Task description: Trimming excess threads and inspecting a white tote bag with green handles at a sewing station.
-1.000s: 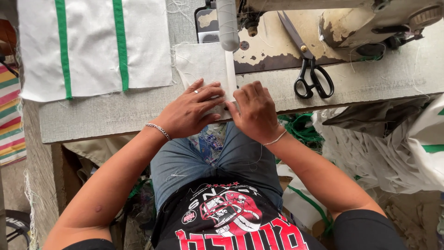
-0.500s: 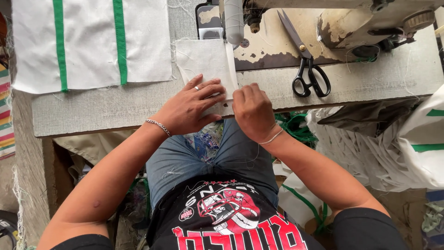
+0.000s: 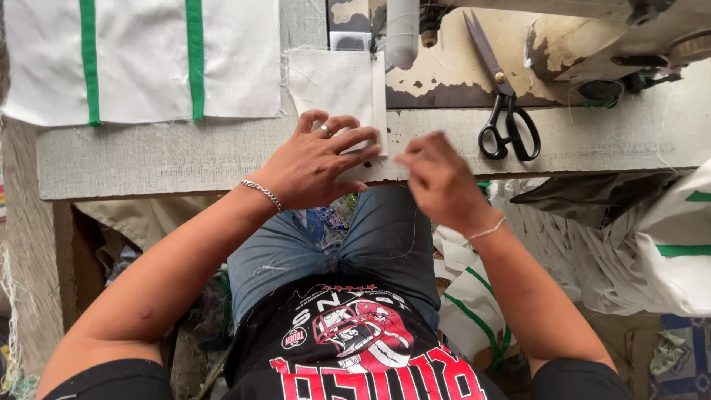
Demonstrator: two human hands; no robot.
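Observation:
A small white cloth piece (image 3: 337,85) lies on the sewing table, its far end under the machine's presser area (image 3: 402,33). My left hand (image 3: 315,163) rests flat on the cloth's near edge, fingers spread, a ring on one finger and a chain bracelet at the wrist. My right hand (image 3: 441,178) hovers just right of the cloth at the table's front edge, blurred, fingers curled loosely; a thin thread seems to run from it, but I cannot tell whether it pinches anything.
Black scissors (image 3: 503,111) lie to the right on the machine bed. A white fabric panel with two green stripes (image 3: 141,59) covers the table's left. The grey table edge (image 3: 148,163) runs in front. Piled white and green fabric (image 3: 652,237) sits at my right.
My right hand has lifted off the cloth and drawn right and toward me. The cloth has slid farther under the machine. My left hand stays pressing it.

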